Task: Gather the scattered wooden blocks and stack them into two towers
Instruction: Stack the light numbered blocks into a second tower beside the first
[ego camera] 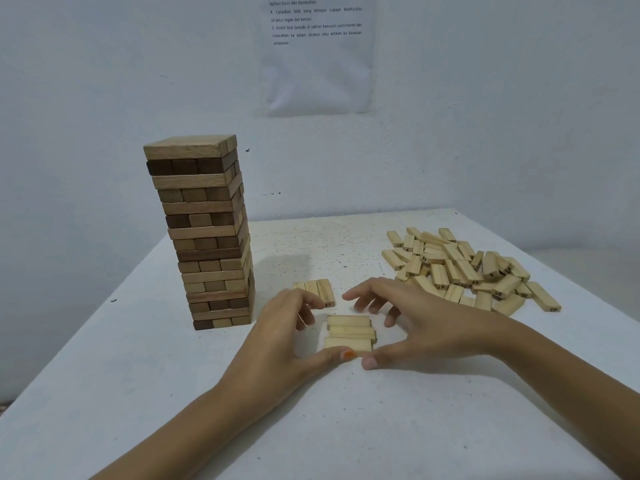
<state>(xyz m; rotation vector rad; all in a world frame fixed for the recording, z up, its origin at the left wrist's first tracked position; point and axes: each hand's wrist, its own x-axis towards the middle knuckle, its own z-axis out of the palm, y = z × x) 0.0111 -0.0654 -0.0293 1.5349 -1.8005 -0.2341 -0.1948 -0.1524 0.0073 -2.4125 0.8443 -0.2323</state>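
Note:
A tall tower of brown wooden blocks point(207, 233) stands on the left of the white table point(311, 427). Three pale blocks point(349, 332) lie side by side as a flat row in front of me. My left hand point(287, 334) and my right hand point(415, 323) cup this row from either side, both thumbs touching its near edge and the fingers arched over its ends. Another row of three pale blocks point(317, 289) lies just behind, partly hidden by my left fingers. A loose pile of pale numbered blocks point(464, 268) covers the right of the table.
A printed paper sheet point(317, 53) hangs on the white wall behind the table. The table's right edge runs close to the loose pile, and its left edge passes near the tall tower.

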